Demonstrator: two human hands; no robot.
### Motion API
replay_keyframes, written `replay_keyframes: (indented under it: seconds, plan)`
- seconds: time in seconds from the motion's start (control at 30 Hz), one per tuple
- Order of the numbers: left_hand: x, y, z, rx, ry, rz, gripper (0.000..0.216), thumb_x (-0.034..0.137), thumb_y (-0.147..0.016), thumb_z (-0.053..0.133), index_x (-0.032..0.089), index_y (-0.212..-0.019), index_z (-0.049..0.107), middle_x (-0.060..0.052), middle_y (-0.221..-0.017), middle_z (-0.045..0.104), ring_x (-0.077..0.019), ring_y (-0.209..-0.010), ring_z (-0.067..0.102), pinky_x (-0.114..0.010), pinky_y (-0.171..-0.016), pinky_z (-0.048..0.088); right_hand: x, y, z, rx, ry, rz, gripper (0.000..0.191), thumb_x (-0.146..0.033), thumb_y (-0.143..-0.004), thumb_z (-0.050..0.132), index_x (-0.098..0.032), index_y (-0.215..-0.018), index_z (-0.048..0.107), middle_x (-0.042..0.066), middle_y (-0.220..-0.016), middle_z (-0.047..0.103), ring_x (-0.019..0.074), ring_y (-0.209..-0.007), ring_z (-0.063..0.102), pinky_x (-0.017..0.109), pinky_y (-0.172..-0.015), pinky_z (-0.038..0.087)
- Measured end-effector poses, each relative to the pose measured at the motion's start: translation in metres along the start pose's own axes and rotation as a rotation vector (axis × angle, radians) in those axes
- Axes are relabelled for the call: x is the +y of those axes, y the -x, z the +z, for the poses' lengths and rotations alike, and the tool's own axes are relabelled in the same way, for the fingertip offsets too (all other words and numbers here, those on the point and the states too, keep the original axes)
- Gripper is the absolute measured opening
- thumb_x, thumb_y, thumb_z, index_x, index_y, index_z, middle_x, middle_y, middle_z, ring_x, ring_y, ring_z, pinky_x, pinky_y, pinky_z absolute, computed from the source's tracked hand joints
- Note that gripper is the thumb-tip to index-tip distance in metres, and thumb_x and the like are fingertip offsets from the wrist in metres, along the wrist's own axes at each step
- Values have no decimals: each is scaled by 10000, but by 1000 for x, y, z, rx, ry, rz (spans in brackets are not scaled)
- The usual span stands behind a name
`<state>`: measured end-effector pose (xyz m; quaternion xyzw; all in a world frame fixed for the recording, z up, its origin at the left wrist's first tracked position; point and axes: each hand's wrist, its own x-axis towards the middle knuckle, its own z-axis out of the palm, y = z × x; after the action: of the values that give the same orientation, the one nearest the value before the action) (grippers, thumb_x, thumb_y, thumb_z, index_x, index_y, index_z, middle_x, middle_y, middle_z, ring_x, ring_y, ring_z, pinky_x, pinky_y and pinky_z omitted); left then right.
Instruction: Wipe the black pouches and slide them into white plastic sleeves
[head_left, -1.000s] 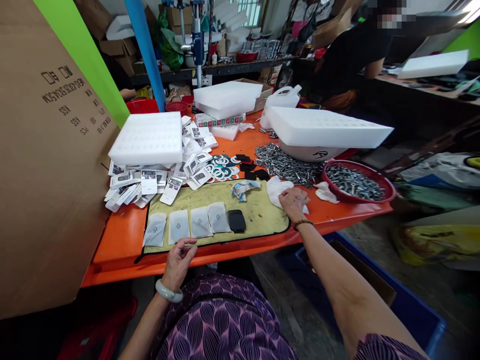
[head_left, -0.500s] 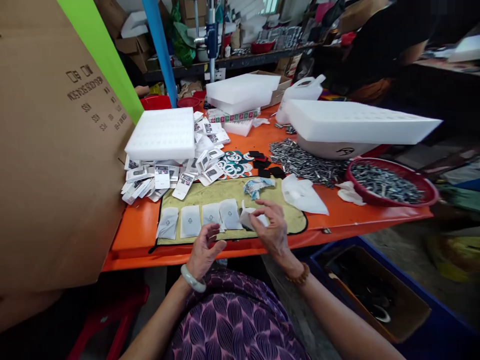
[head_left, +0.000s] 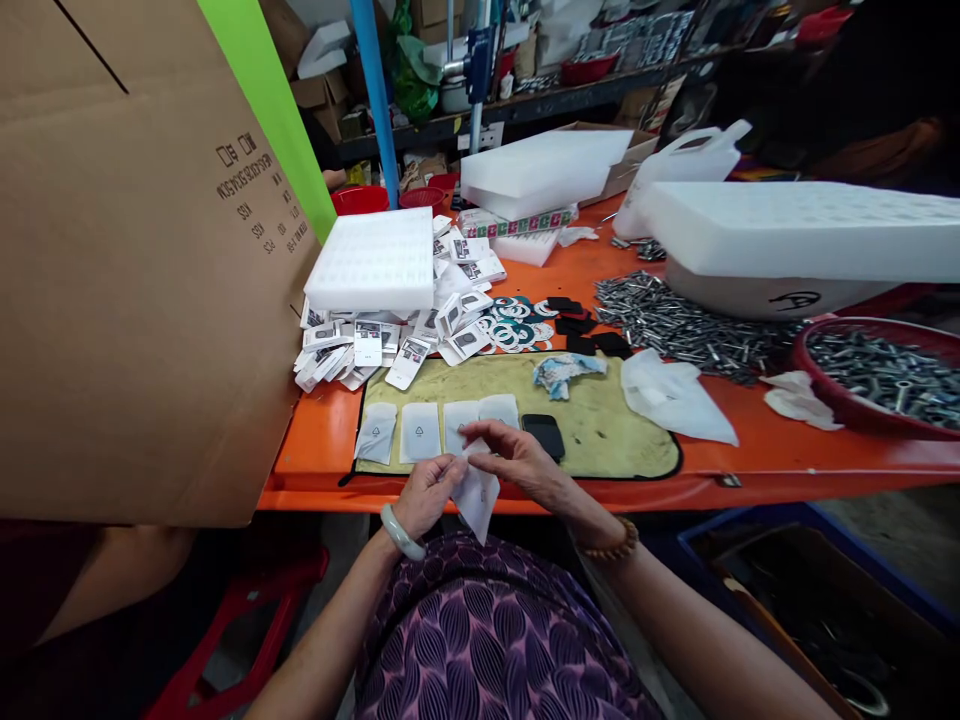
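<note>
Both my hands meet over the near edge of the orange table (head_left: 780, 458). My left hand (head_left: 429, 492) and my right hand (head_left: 511, 458) pinch one small translucent white pouch (head_left: 478, 494) between them, and it hangs toward my lap. Just beyond, several more of these pouches (head_left: 419, 431) lie in a row on a yellow-green mat (head_left: 607, 430). A flat black part (head_left: 543, 435) rests on the mat right of the row, close to my right hand.
A pile of printed cards (head_left: 375, 345) lies under a white foam tray (head_left: 373, 262). Loose metal bolts (head_left: 679, 325), a red basin of bolts (head_left: 874, 375), a white plastic bag (head_left: 675, 395) and a big cardboard sheet (head_left: 135, 250) surround the mat. A blue crate (head_left: 825, 590) sits below right.
My right hand came back from the white bag at the right with a pouch. My left hand rose to meet it, and both now grip the pouch near my lap.
</note>
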<state>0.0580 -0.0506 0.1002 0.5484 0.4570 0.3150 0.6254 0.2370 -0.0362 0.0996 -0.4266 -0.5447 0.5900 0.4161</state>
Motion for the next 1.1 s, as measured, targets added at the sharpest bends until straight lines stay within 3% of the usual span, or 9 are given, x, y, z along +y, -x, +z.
replay_keyframes:
  seconds: [0.13,0.3,0.4,0.53,0.63,0.77,0.9,1.0,1.1]
  plan:
    - [0,1,1,30,-35,-3,532,659,-767,526,145,-653,594,32,-554,450,-99,-563,356,-233,-536,302,-4,4,3,25,47,65,338,-512,-740,679,-185,-696,606,-25,-623,524,108,-587,435,228,-531,355]
    - [-2,0,9,253,132,19,424,551,-705,679,135,-784,700,-23,-705,649,-139,-674,528,-250,-636,416,8,16,16,119,122,90,447,-597,-802,564,-197,-620,488,-38,-579,394,104,-557,340,230,-487,272]
    - [-2,-1,17,325,369,-69,414,505,-583,798,137,-707,654,1,-648,638,-104,-585,524,-230,-582,417,14,24,22,158,133,92,495,-628,-827,503,-204,-588,419,-39,-563,326,105,-552,300,239,-484,247]
    - [-1,-1,25,230,668,-202,484,455,-496,866,159,-630,507,57,-557,562,-57,-483,479,-193,-506,396,19,32,24,201,72,125,518,-653,-821,490,-207,-576,389,-36,-552,318,110,-546,296,245,-485,240]
    - [-3,0,26,77,700,-262,496,500,-556,833,172,-648,473,77,-504,499,-42,-412,429,-181,-440,367,24,35,21,236,-3,149,517,-664,-785,534,-198,-579,450,-28,-553,371,117,-554,329,247,-505,269]
    - [-9,-1,18,-101,483,-291,502,565,-589,787,179,-661,473,86,-457,468,-34,-330,355,-177,-359,278,30,39,17,240,-243,173,456,-636,-731,632,-193,-664,546,-12,-636,475,122,-576,388,249,-539,330]
    - [-8,-2,7,-128,202,-187,428,519,-620,776,145,-693,582,39,-557,546,-64,-480,470,-202,-503,380,32,46,13,127,-432,260,470,-634,-714,654,-208,-649,465,-38,-575,435,99,-510,355,240,-504,338]
    - [-5,-4,3,-163,-81,-79,301,435,-699,719,141,-697,654,3,-618,587,-102,-573,483,-234,-576,384,34,45,-5,-20,-223,219,421,-588,-777,613,-197,-669,497,-36,-587,462,100,-523,393,236,-521,362]
    - [-4,-6,3,-152,-420,97,137,274,-744,658,166,-662,670,-19,-656,605,-149,-663,510,-271,-665,398,38,33,-43,21,249,49,301,-460,-752,677,-203,-887,596,19,-796,592,161,-693,532,294,-658,449]
